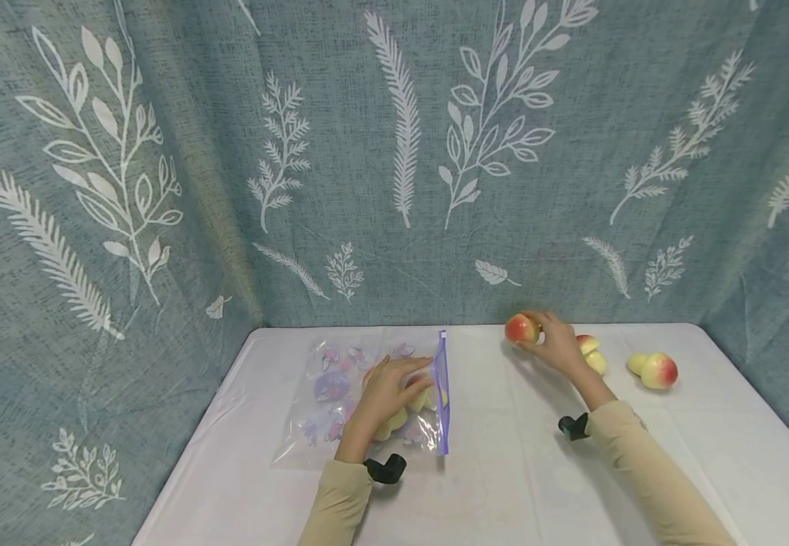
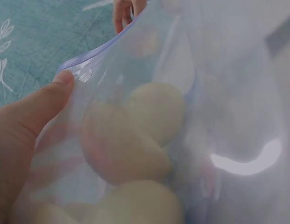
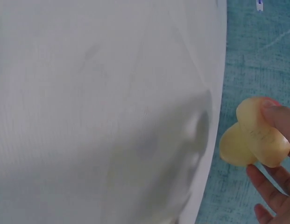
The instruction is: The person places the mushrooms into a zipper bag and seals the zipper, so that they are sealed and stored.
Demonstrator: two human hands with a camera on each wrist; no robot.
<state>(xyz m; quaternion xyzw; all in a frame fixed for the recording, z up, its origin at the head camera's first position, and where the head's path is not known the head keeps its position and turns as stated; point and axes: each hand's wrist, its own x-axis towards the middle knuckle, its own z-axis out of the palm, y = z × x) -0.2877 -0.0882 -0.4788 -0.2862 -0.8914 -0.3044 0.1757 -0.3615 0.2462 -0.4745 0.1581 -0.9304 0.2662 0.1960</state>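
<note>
On the left of the table in the head view lies a clear zip bag [image 1: 331,385] with a purple zip edge and several yellow and red peach-like fruits [image 2: 157,112] inside. My left hand [image 1: 389,387] is at its opening; in the left wrist view the left thumb [image 2: 58,88] grips the zip edge, with fingers faintly visible through the film. Near the table's back edge my right hand [image 1: 558,343] holds a red and yellow peach [image 1: 521,329] above the table. From the right wrist view this peach [image 3: 261,135] shows two pale yellow rounded parts, held between thumb and fingers.
Right of my right hand lie a partly hidden red and yellow peach [image 1: 593,355] and another [image 1: 659,371] farther right. A white cloth covers the table [image 1: 496,470]. Patterned blue-green curtain [image 1: 367,152] stands behind it and along both sides.
</note>
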